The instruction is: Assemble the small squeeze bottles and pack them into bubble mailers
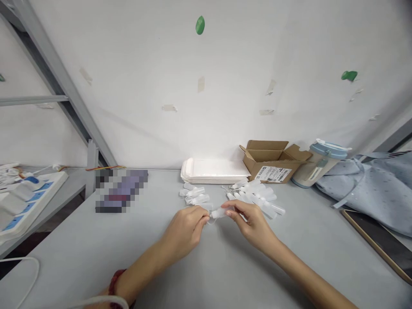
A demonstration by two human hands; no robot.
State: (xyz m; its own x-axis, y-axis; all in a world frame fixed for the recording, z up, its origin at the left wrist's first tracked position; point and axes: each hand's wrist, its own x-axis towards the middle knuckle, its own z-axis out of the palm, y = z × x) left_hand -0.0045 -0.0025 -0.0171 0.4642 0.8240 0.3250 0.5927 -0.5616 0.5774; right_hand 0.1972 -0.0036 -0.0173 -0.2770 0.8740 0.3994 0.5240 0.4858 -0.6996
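Between both hands, low over the grey table [193, 274], is a small translucent squeeze bottle [219, 213]. The thumb and fingers of my right hand [251, 221] grip its body. My left hand [189, 227] is closed at its narrow tip end, where a thin pale loop hangs; what exactly those fingers pinch is hidden. Just behind my left hand lies a small group of similar bottles [197, 198]. Beyond my right hand, a larger loose pile of bottles [254, 195] lies on its side, with thin tips at the left.
A stack of white padded mailers [217, 171] lies against the wall beside an open cardboard box [273, 165]. To the right are a blue-lidded tumbler [317, 165], blue fabric [370, 189] and a phone [380, 240]. A power strip [28, 201] sits at far left, near a pixelated object [122, 191].
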